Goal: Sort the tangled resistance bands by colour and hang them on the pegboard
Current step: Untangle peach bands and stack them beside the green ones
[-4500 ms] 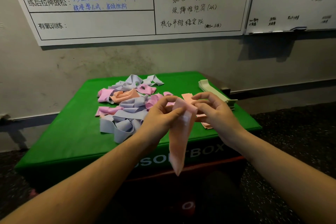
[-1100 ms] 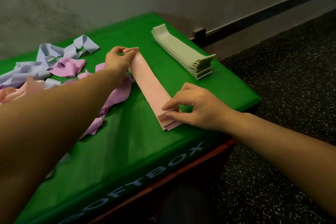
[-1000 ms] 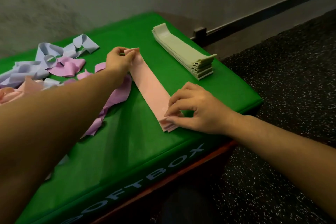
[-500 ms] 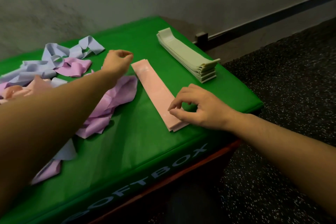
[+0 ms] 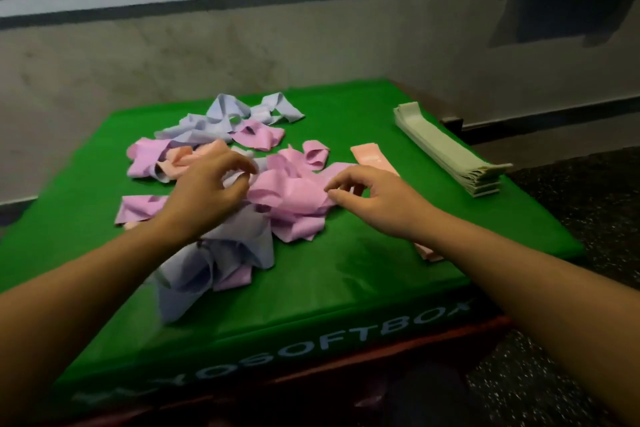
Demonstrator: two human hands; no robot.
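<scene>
Sorting is the step in hand, and I judge that the next peach band must come out of the tangled heap of pink, lilac and peach rubber bands (image 5: pixel 242 184) on the green soft box (image 5: pixel 363 270). The left hand (image 5: pixel 211 191) hovers over the middle of the heap with fingers loosely curled, holding nothing. The right hand (image 5: pixel 377 198) is the same, relaxed at the heap's right edge; whether it touches a pink band I cannot tell. It is better to lift one loop slowly and shake it free, not to pull, because the lilac loops cross over it. The flat peach band (image 5: pixel 372 158) lies partly under the right wrist. The neat stack of pale green bands (image 5: pixel 450 152) stands near the right edge. No pegboard is in view.
</scene>
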